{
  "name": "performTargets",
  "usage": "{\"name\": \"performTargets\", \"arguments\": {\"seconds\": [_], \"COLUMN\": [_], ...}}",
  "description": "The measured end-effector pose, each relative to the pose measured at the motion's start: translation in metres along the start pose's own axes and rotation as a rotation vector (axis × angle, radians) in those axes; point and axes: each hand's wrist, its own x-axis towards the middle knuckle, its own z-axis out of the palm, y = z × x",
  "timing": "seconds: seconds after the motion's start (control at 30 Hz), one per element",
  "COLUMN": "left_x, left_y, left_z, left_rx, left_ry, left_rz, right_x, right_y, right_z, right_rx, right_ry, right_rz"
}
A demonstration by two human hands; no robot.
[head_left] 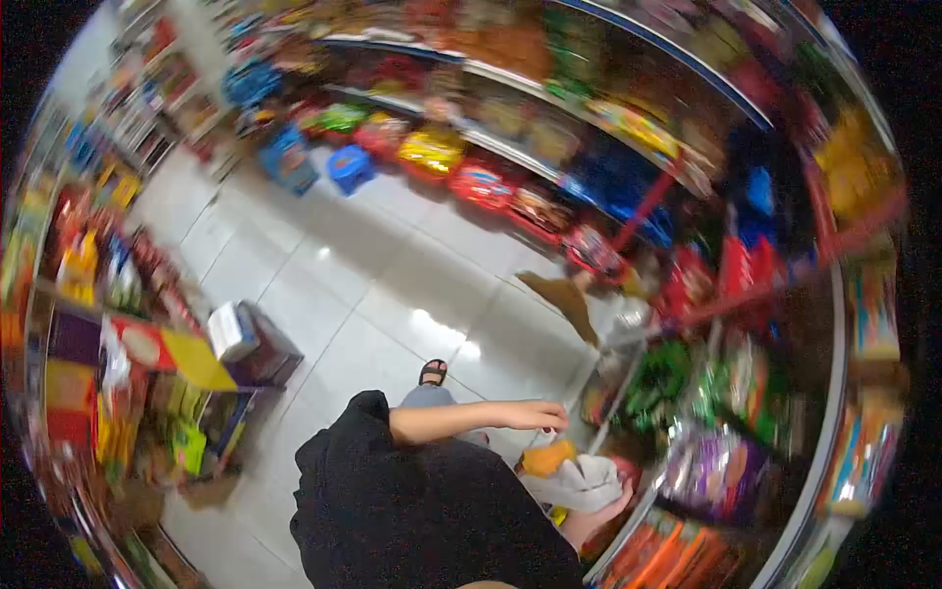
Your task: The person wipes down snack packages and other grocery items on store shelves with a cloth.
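My left hand [535, 415] reaches across in front of my body, its fingers bent together at the top edge of a white bag [584, 483]. Whether they pinch the bag is too blurred to tell. An orange item [548, 457] shows at the bag's upper left. Under the bag's right side is my right hand [613, 506], with its fingers wrapped round it. Beside the bag, to the right, a purple shiny package [716, 469] lies on the shelf, with green packets [659, 378] above it.
Shelves of packaged goods [510, 74] run along the back and right. Bright packs [432, 150] line the floor, near a blue stool [349, 169]. At left stand a display [147, 344] and a box [265, 344]. Brown cardboard [564, 302] lies near the right shelf.
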Motion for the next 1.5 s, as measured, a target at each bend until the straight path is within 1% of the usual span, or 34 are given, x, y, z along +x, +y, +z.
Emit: {"name": "performTargets", "arguments": {"seconds": [0.03,0.07,0.1,0.13,0.17,0.2,0.23,0.3,0.33,0.37,0.4,0.43,0.5,0.53,0.6,0.63,0.7,0.73,0.8,0.83,0.87,0.9,1.03,1.07,1.1,1.13,1.2,1.23,1.3,1.33,1.37,1.43,1.47,1.5], "left_x": [-0.015,-0.03,-0.044,-0.061,-0.085,-0.113,-0.137,-0.185,-0.216,-0.244,-0.271,-0.295,-0.34,-0.36,-0.394,-0.408,-0.426,-0.435,-0.447,-0.456,-0.462,-0.467,-0.503,-0.513,-0.525,-0.538,-0.559,-0.57,-0.597,-0.612,-0.628,-0.669,-0.694,-0.721], "left_y": [-0.002,-0.006,-0.006,0.001,0.012,0.019,0.019,0.018,0.027,0.026,0.021,0.016,0.005,0.008,0.019,0.015,0.0,-0.006,-0.016,-0.021,-0.025,-0.026,0.008,0.009,0.01,0.008,0.004,-0.002,-0.016,-0.018,-0.02,-0.021,-0.013,-0.007], "left_z": [-0.019,-0.041,-0.064,-0.075,-0.095,-0.112,-0.133,-0.172,-0.188,-0.208,-0.229,-0.248,-0.279,-0.285,-0.294,-0.303,-0.319,-0.329,-0.357,-0.376,-0.394,-0.412,-0.483,-0.495,-0.507,-0.517,-0.534,-0.544,-0.562,-0.572,-0.585,-0.614,-0.629,-0.646], "left_rx": [-0.013,-0.021,-0.024,-0.02,-0.062,-0.107,-0.117,-0.105,-0.078,-0.092,-0.085,-0.077,-0.173,-0.193,-0.334,-0.34,-0.458,-0.47,-0.577,-0.592,-0.636,-0.685,-0.723,-0.668,-0.683,-0.757,-0.858,-0.881,-0.929,-0.925,-0.942,-1.0,-1.015,-0.997], "left_ry": [0.068,0.139,0.21,0.283,0.372,0.458,0.517,0.701,0.821,0.867,0.996,1.12,1.322,1.346,1.635,1.654,1.733,1.741,1.773,1.78,1.761,1.74,1.812,1.821,1.837,1.87,1.951,1.981,2.057,2.089,2.107,2.141,2.156,2.173], "left_rz": [0.02,0.057,0.099,0.133,0.109,0.078,0.074,0.198,0.199,0.204,0.24,0.281,0.294,0.308,0.26,0.26,0.201,0.202,0.106,0.121,0.075,0.03,0.117,0.236,0.236,0.214,0.166,0.202,0.27,0.239,0.252,0.221,0.214,0.224], "right_x": [0.009,0.018,0.032,0.049,0.062,0.059,0.071,0.071,0.062,0.054,0.05,0.061,0.034,0.023,0.009,0.005,0.001,0.046,0.049,0.044,0.022,0.017,-0.016,-0.029,-0.042,-0.058,-0.091,-0.113,-0.166,-0.197,-0.213,-0.242,-0.256,-0.268], "right_y": [0.01,0.023,0.039,0.051,0.073,0.089,0.113,0.162,0.192,0.221,0.246,0.28,0.326,0.346,0.385,0.403,0.44,0.482,0.519,0.538,0.545,0.565,0.655,0.678,0.7,0.727,0.788,0.811,0.851,0.864,0.886,0.946,0.972,0.993], "right_z": [0.039,0.074,0.091,0.099,0.122,0.159,0.178,0.225,0.253,0.283,0.307,0.32,0.366,0.389,0.426,0.442,0.473,0.472,0.509,0.534,0.567,0.595,0.692,0.718,0.742,0.761,0.804,0.825,0.85,0.86,0.865,0.87,0.872,0.881], "right_rx": [0.064,0.037,0.008,-0.004,-0.009,-0.088,-0.11,-0.126,-0.143,-0.181,-0.22,-0.32,-0.775,-0.796,-0.409,-0.418,-0.65,-0.717,-0.725,-0.719,-0.404,-0.429,-0.482,-0.481,-0.481,-0.504,-0.62,-0.65,-0.618,-0.656,-0.675,-0.736,-0.704,-0.691], "right_ry": [-0.018,0.02,-0.035,-0.17,-0.286,-0.246,-0.238,-0.357,-0.384,-0.419,-0.455,-0.77,-0.791,-0.816,-0.622,-0.632,-0.76,-1.02,-0.992,-0.96,-0.615,-0.624,-0.598,-0.758,-0.919,-0.925,-0.999,-1.038,-1.125,-1.222,-1.237,-1.137,-1.151,-1.169], "right_rz": [0.133,0.148,0.184,0.201,0.227,0.229,0.305,0.468,0.511,0.564,0.607,0.605,0.234,0.239,0.693,0.707,0.672,0.687,0.725,0.762,0.992,0.992,1.024,1.159,1.292,1.305,1.225,1.239,1.389,1.352,1.366,1.408,1.48,1.488]}}
